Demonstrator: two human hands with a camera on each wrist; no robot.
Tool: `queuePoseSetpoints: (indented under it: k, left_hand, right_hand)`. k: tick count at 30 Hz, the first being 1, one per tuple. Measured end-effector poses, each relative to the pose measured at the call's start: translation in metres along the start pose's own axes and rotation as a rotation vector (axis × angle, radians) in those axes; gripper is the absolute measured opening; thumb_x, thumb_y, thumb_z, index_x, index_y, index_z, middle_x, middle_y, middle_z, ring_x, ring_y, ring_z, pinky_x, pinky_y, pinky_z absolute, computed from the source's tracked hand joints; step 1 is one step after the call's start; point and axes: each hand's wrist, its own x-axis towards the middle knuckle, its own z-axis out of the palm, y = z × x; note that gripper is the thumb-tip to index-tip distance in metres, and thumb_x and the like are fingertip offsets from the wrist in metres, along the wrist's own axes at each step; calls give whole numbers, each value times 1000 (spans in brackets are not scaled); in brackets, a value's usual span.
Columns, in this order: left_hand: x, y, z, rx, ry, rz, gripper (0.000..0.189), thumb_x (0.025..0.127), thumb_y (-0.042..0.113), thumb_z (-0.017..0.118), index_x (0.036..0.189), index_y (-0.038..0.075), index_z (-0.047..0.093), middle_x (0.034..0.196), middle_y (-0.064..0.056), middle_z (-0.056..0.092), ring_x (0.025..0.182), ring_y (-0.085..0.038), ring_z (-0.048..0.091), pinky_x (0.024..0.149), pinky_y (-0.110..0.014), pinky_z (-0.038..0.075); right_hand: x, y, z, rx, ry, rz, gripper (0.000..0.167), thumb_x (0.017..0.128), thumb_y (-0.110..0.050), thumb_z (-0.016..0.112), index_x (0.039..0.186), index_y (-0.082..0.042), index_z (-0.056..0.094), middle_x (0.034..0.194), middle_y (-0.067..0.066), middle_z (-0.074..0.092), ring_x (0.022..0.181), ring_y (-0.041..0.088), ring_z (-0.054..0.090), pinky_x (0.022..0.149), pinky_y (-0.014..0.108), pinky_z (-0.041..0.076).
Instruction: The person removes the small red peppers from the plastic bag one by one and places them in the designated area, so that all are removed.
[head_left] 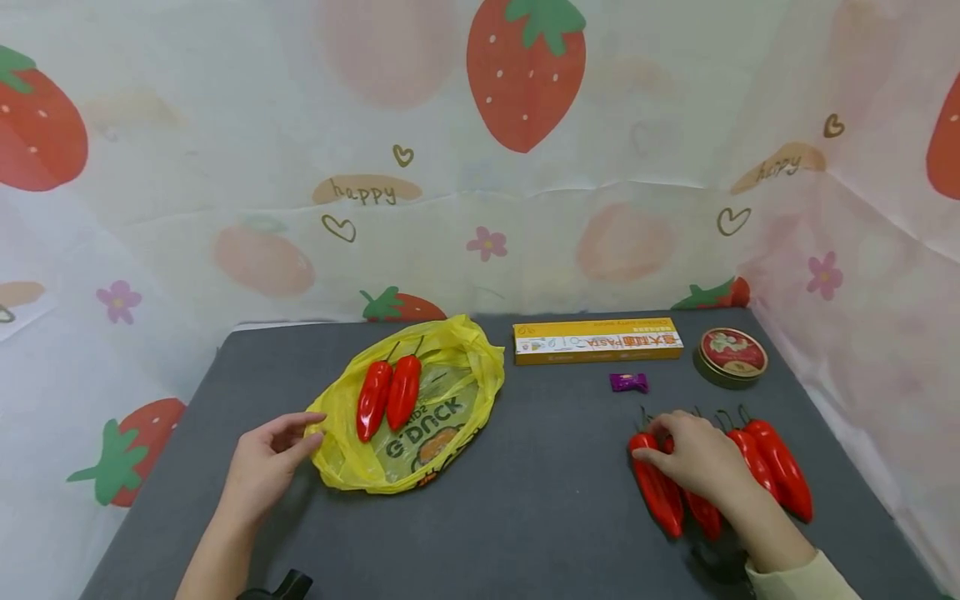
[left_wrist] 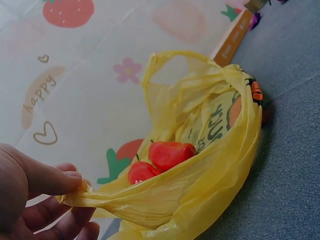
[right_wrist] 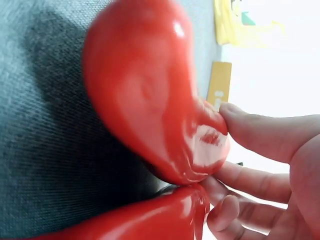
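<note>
My left hand [head_left: 258, 467] pinches the left rim of a yellow plastic bag [head_left: 343, 468], thumb against fingers, as the left wrist view shows closely. The bag lies with its mouth spread, and two red peppers [head_left: 374, 400] rest inside, stems pointing away from me. On the right, my right hand [head_left: 705, 457] reaches over a group of red peppers and pinches the leftmost red pepper [head_left: 657, 493] near its stem end. In the right wrist view the thumb [right_wrist: 255, 130] presses one side of it. Other red peppers [head_left: 780, 471] lie beside and partly under this hand.
A yellow pasta box [head_left: 597, 353] lies along the back of the grey table [head_left: 540, 517]. In front of it sits a purple wrapped candy [head_left: 628, 382], and a round red-lidded tin [head_left: 731, 354] stands at the back right. A strawberry-print cloth [head_left: 450, 250] hangs behind.
</note>
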Motion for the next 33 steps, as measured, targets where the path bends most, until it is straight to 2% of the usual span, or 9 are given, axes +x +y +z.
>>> queuePoseSetpoints:
  k: [5,11,17,25,33]
  left_hand:
    - [-1,-3,-1,9,2,11,41,96,36,69,130,12,68,124,-12,63,99,-23,53,73,-20,54]
    - [-1,-6,-1,0,8,27,41,96,35,70,129,12,68,121,-12,63,96,-21,53,72,-20,54]
    - [-1,-6,-2,0,10,38,39,96,33,70,129,11,69,118,-12,64,94,-21,54,72,-22,55]
    - [-1,-3,-1,9,5,31,40,96,33,70,129,11,69,118,-12,64,94,-21,56,71,-20,54]
    - [-1,-3,-2,8,8,35,39,96,33,70,129,12,69,118,-11,65,94,-19,57,73,-22,55]
  right_hand:
    - [-1,0,0,-4,2,11,44,83,-46,80,107,-10,73,101,7,67,91,25,63,78,51,55]
    - [-3,-1,-8,26,40,11,47,86,-47,77,113,-9,73,108,10,68,94,27,63,77,53,55]
    - [-1,-10,-16,56,68,-17,46,88,-46,75,115,-8,72,106,9,71,89,23,66,74,48,56]
    - [12,-39,-20,110,102,-112,40,89,-43,75,115,-13,72,102,1,73,84,15,66,70,37,56]
    - [28,-78,-19,175,90,-184,34,90,-38,76,115,-15,71,101,-2,72,81,11,64,66,32,52]
